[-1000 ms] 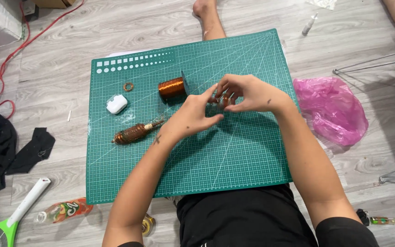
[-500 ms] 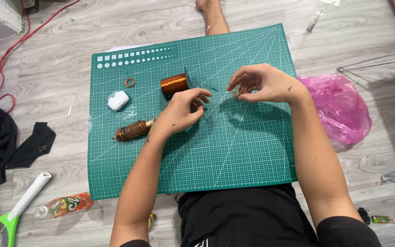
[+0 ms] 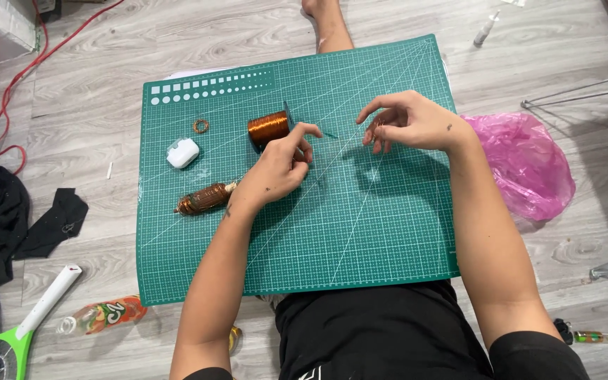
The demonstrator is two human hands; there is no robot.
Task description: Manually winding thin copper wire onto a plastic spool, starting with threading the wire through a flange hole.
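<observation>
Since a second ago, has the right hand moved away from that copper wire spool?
Yes. The right hand was up against the left hand just right of the copper spool; now it sits farther right over the green mat, apart from both.

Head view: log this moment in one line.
left hand: beside copper wire spool | right hand: pinching thin wire | surface: green cutting mat

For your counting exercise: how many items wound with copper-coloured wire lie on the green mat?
3: a copper wire spool by the left hand, a long wound coil at its wrist, a small wire ring above the white case.
</observation>
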